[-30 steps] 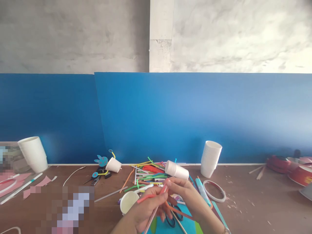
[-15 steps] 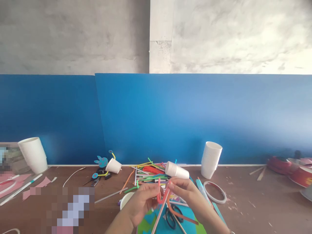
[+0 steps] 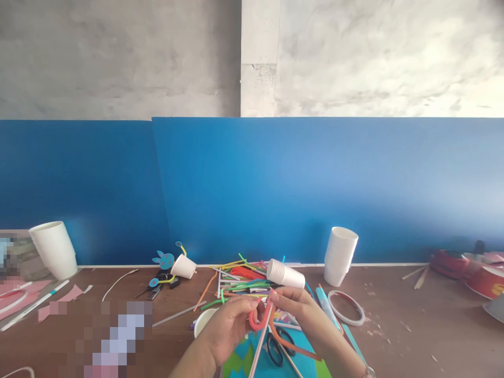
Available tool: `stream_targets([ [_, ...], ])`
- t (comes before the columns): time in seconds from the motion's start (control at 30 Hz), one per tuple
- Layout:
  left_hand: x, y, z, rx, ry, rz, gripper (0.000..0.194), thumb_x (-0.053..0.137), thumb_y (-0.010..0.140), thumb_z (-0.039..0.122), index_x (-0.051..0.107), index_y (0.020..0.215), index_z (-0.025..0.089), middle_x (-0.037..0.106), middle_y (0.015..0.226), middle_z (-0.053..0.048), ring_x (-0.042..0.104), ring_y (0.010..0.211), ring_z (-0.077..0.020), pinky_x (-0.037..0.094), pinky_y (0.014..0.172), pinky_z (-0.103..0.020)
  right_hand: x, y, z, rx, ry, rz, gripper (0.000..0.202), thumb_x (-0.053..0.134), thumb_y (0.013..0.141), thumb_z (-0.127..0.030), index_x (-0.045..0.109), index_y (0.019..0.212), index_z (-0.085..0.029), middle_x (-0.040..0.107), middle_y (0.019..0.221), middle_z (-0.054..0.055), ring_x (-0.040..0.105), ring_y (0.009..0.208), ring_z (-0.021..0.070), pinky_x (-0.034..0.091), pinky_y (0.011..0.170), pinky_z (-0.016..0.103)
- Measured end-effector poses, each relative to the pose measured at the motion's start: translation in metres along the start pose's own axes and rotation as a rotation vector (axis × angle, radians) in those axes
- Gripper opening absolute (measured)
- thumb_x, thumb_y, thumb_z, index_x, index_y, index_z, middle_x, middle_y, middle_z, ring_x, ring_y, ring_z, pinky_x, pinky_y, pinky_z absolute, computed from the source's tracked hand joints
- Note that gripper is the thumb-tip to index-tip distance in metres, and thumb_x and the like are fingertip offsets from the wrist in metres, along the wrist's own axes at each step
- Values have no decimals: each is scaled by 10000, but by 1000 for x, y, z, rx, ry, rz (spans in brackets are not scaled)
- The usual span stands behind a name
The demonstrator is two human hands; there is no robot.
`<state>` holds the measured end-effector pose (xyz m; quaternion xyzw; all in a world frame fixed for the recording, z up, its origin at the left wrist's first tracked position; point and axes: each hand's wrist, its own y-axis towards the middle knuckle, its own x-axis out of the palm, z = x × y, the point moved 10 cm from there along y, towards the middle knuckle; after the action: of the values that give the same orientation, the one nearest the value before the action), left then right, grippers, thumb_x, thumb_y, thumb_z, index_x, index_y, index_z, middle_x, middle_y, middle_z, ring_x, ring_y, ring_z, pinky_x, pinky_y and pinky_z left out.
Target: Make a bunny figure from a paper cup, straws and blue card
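Note:
A red straw (image 3: 258,326), bent into a U, is between my two hands. My left hand (image 3: 235,325) pinches its left end. The fingertips of my right hand (image 3: 295,304) are closed on its other end, where a pale striped straw (image 3: 260,344) slants down toward the near edge. An orange bent straw (image 3: 291,345) lies below my right hand, over the black-handled scissors (image 3: 275,349). Blue paper (image 3: 244,362) with green pieces is under them. Beside my left wrist is a white paper cup (image 3: 203,321), partly hidden.
Loose coloured straws (image 3: 240,281) and a tipped stack of cups (image 3: 285,274) lie beyond my hands. Upright cup stacks stand at left (image 3: 55,252) and right (image 3: 340,257). A tape roll (image 3: 346,308) lies right. A decorated cup (image 3: 184,266) rests left, before a blue partition (image 3: 252,189).
The left end of the red straw has tilted inward, and its bend looks rounder. My hands have stayed nearly in place, both still closed on it.

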<state>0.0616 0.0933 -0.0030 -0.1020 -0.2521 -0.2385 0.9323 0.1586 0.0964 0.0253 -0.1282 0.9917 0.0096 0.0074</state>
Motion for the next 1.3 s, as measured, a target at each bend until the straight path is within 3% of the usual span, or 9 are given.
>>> stream_targets([
  [0.13,-10,-3,11,-4,327,10,363,624,756,494,654,682,140,607,743,-42,529,701,-148,400,673,-261,-6,2,1,-15,47,35,325,652,785,-473,708,688,-167,672,715,18,559,744,170,407,737,267],
  [0.23,-35,-15,51,95,520,72,560,550,754,643,629,1063,183,618,1095,-89,547,1027,-234,416,841,-319,-24,5,-1,-66,129,161,359,644,780,-492,667,628,-167,624,644,2,533,662,151,413,677,258],
  [0.37,-84,-44,89,124,854,210,790,721,653,497,417,1335,238,411,1427,-103,308,1343,-285,276,1064,-382,-54,5,5,-104,245,393,363,683,719,-525,672,685,-164,636,673,27,556,680,177,441,670,275],
  [0.47,-111,-59,58,-81,1018,164,1135,823,495,271,196,1442,290,236,1532,-95,241,1381,-313,240,1093,-425,-64,0,2,-171,238,502,354,673,724,-532,680,767,-180,674,743,43,597,768,212,467,730,291],
  [0.53,-118,-61,31,-107,1042,132,1253,839,410,196,143,1447,291,306,1498,-106,297,1353,-321,255,1087,-423,-64,-5,-6,-228,176,528,341,645,754,-524,682,819,-192,694,793,50,612,811,224,476,761,298],
  [0.7,-134,-56,-2,27,930,383,806,744,565,249,324,1252,209,614,1081,-72,588,971,-257,463,837,-362,-56,-19,-33,-385,-67,538,286,601,806,-477,670,860,-204,694,810,36,619,789,204,491,713,266],
  [0.77,-128,-57,8,146,946,481,615,712,601,233,403,1132,203,616,1051,-67,585,960,-247,457,836,-343,-49,-24,-44,-433,-156,492,272,584,823,-461,665,855,-203,686,794,36,619,761,200,497,682,266],
  [0.97,-68,-53,41,375,917,276,520,714,669,242,493,1139,217,592,1162,-93,541,1100,-260,418,942,-343,-18,-47,-86,-679,-491,309,175,501,901,-324,644,880,-225,660,830,45,607,781,199,482,673,283],
  [1.3,-42,-37,29,326,772,104,614,709,685,167,450,1238,228,534,1278,-97,504,1184,-268,416,975,-330,15,-69,-115,-863,-752,163,101,483,914,-214,577,883,-236,611,771,23,551,725,186,424,654,302],
])
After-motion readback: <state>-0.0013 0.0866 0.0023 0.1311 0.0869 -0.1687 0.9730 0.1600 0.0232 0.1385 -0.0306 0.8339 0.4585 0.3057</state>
